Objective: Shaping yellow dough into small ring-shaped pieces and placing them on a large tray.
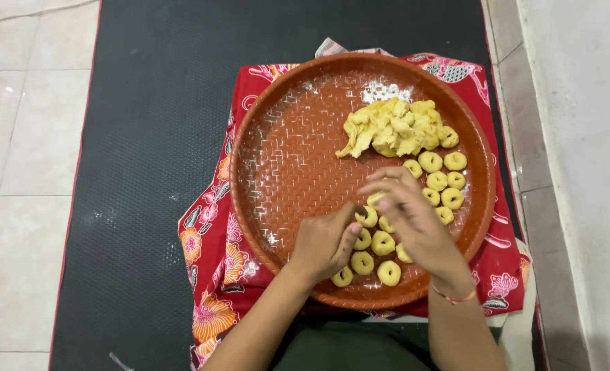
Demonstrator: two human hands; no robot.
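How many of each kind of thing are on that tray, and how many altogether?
Small yellow dough rings: 18 in view, some may be hidden
Heap of yellow dough scraps: 1
Total: 19 on the round brown woven tray

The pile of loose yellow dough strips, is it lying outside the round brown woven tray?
No, the pile of loose yellow dough strips lies inside the round brown woven tray, near its far rim.

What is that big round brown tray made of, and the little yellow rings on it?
The round tray looks like moulded plastic in a matte reddish brown; its woven pattern is too regular and seamless for real basketwork. The yellow rings look like soft raw dough, smooth and matte with uneven shapes, like the ragged dough heap beside them.
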